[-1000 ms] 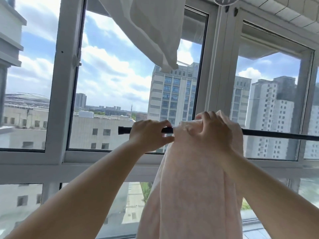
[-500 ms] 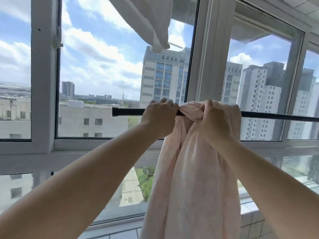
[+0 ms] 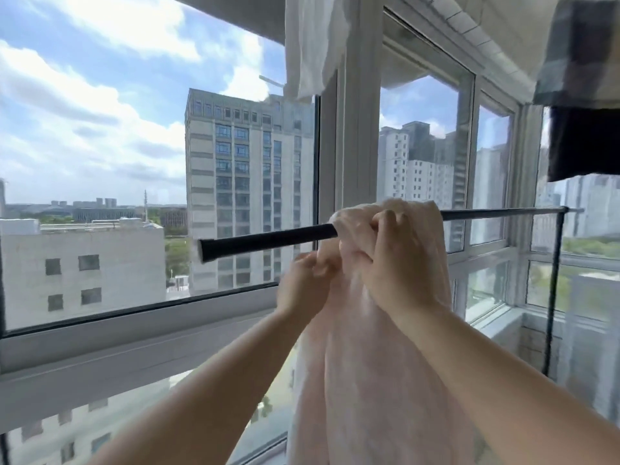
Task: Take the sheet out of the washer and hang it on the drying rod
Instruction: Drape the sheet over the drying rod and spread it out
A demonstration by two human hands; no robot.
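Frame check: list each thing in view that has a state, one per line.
Pink sheet: bunched, draped over the rod, hanging down.
Drying rod: horizontal, near end bare.
Left hand: below the rod, pinching sheet.
Right hand: closed on sheet at the rod.
White cloth: hanging overhead.

One black drying rod, one pale pink sheet draped over it, two bare hands, left hand and right hand, one white cloth hung above, two dark garments at far right, one checked, one plain.
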